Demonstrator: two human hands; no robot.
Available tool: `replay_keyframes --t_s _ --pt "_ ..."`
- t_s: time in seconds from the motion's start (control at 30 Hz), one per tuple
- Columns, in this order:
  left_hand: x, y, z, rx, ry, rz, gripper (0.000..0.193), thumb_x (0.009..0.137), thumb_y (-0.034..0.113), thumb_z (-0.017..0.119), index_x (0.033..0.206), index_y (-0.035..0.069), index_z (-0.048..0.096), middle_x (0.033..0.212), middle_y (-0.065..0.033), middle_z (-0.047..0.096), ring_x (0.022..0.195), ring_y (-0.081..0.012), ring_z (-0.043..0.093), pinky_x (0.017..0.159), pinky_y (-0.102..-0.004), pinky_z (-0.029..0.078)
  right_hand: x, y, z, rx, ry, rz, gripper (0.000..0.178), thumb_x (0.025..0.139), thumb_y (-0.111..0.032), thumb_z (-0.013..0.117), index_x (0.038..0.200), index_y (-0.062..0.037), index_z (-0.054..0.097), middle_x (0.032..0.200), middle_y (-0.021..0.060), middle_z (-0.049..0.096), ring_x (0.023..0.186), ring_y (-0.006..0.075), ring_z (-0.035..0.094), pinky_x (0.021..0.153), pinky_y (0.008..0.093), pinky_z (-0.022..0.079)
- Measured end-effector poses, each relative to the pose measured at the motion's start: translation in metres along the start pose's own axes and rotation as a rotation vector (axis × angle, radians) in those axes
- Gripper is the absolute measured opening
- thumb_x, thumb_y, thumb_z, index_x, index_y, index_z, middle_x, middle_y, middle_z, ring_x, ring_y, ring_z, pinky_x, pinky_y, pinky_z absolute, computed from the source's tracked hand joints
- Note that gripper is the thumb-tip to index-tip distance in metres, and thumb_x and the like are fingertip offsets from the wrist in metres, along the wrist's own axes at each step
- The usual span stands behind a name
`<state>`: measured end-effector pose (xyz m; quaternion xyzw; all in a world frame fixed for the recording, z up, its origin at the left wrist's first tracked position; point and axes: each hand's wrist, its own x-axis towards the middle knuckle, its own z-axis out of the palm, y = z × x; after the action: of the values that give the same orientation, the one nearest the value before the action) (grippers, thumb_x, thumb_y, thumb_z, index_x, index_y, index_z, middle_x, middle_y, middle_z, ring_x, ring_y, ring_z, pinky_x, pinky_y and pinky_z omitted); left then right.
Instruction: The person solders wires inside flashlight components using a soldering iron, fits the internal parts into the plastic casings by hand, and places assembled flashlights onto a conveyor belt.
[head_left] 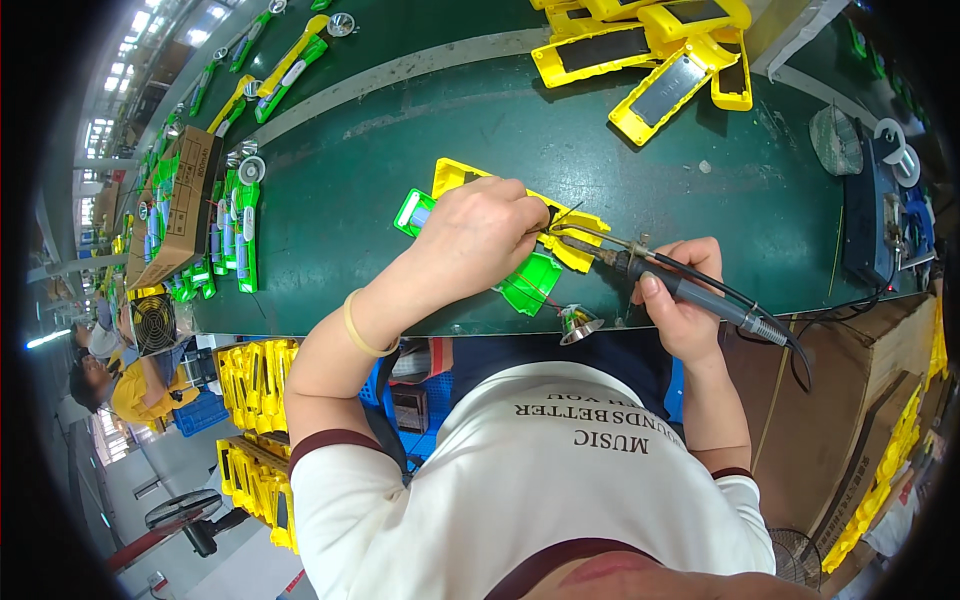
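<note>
My right hand [683, 300] is wrapped round a soldering iron [690, 290] with a thin metal feed tube along its side. The iron's tip points left into the end of a yellow plastic housing half [582, 232] on the bench. My left hand [487, 232] lies over the middle of that housing, fingers pinched at a thin dark wire by the tip; the fingertips are partly hidden. Under and beside this hand is a green housing half [532, 285] with a blue battery cell [421, 211]. Thin wires run from it to a small silver reflector [578, 324] at the bench's near edge.
Yellow housings [660, 85] are piled at the far right. Green assemblies [240, 225] and a cardboard box [180, 205] stand at the left. A blue soldering station [870, 220] with a solder reel [897, 153] sits right; the iron's cable hangs near the bench edge.
</note>
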<state>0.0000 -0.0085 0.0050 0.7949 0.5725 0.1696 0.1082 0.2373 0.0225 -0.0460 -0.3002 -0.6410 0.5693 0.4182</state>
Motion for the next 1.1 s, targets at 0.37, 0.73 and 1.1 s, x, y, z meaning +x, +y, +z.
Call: replay_keyframes --t_s 0.37,0.73,1.1 --pt "0.003 0.002 0.0 0.039 0.004 -0.004 0.006 0.068 0.006 0.063 0.072 0.004 0.059 0.067 -0.0084 0.055 0.066 -0.0255 0.056 0.058 -0.036 0.046 -0.003 -0.003 0.0 0.041 0.04 -0.008 0.027 0.08 -0.006 0.062 0.09 -0.003 0.038 0.075 0.0058 0.054 0.058 0.0069 0.052 0.051 0.0209 0.043" --pt "0.002 -0.001 0.0 0.028 -0.001 -0.021 0.005 0.07 0.008 0.061 0.072 0.004 0.059 0.068 -0.0088 0.056 0.068 -0.0259 0.057 0.06 -0.0365 0.047 -0.004 -0.004 -0.001 0.357 0.23 -0.085 0.028 0.084 -0.016 0.059 0.095 -0.0042 0.036 0.076 0.0085 0.051 0.054 0.0131 0.054 0.043 0.0201 0.038" --pt "-0.002 -0.002 0.004 0.026 0.047 0.018 0.006 0.07 0.01 0.061 0.071 0.005 0.058 0.066 -0.0093 0.054 0.065 -0.0271 0.056 0.058 -0.0369 0.046 0.023 -0.017 0.036 0.458 0.155 0.036 0.027 0.089 -0.009 0.049 0.105 -0.0052 0.027 0.106 0.0167 0.048 0.099 0.0271 0.057 0.078 0.0363 0.053"
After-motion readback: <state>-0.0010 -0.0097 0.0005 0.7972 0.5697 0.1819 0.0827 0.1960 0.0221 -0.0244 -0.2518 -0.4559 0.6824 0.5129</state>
